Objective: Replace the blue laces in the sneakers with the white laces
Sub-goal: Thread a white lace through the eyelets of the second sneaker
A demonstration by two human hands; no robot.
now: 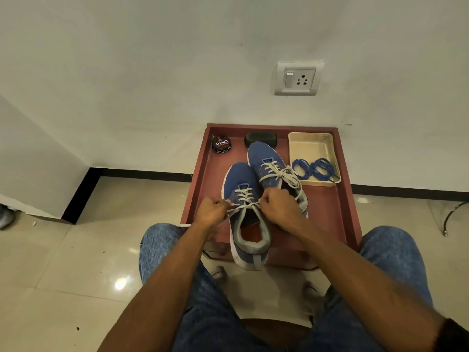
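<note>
On the red table (337,219), the near sneaker (247,224) is sitting with its heel hanging over the front edge, and the left hand (212,212) and right hand (278,205) are each pinching an end of its white lace (243,196) with curled fingers, pulling outward at the top eyelets. Behind it and touching it, the far sneaker (269,163) is already wearing a tied white bow, and further back, right of that shoe, both blue laces (314,168) are lying coiled in the cream tray (311,142). Judging by this, only tightening and knotting the near lace is remaining.
</note>
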